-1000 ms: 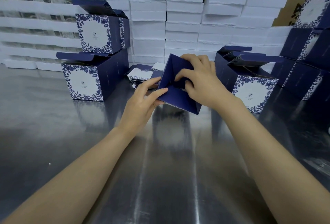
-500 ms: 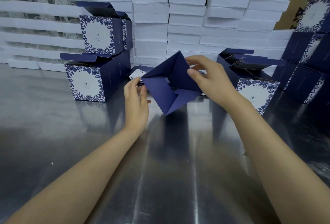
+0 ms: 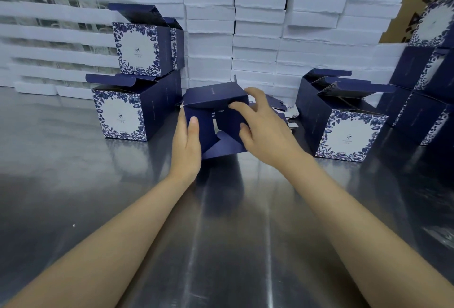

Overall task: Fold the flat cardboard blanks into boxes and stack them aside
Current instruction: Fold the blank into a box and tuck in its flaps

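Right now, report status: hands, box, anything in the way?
Left hand holds half-folded box. Right hand pinches its top flap. Folded boxes stand either side.

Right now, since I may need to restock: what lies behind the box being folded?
Behind the half-folded box, flat blanks peek out past the right hand; box and hand cover most of the pile. White foam stacks stand farther back.
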Action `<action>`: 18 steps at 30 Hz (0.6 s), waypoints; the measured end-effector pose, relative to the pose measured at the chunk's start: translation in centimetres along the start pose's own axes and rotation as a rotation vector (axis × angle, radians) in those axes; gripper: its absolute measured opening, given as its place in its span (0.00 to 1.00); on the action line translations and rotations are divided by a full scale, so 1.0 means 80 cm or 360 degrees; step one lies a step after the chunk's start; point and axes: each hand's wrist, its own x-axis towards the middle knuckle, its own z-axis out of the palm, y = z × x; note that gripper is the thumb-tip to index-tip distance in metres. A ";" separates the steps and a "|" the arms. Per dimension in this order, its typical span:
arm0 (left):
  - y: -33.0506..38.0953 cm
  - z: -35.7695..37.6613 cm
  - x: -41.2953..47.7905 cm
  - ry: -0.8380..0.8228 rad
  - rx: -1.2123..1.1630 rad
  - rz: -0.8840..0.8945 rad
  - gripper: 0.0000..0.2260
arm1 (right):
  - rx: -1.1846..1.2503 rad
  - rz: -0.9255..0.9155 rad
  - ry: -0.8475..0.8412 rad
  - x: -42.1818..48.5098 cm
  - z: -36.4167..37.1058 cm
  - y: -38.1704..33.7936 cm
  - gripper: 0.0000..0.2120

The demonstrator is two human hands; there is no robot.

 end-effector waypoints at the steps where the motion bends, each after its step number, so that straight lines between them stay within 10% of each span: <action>1: 0.000 0.000 0.000 -0.0003 0.0018 0.0011 0.22 | -0.0031 0.0007 0.0011 0.000 0.001 -0.002 0.23; 10: -0.006 0.004 0.002 -0.0094 0.0104 0.0201 0.24 | -0.0045 0.0092 0.0015 -0.003 0.012 0.002 0.20; 18: -0.020 -0.006 0.020 0.0197 -0.0371 -0.0451 0.29 | 0.1053 0.0171 0.0226 -0.009 0.041 0.010 0.29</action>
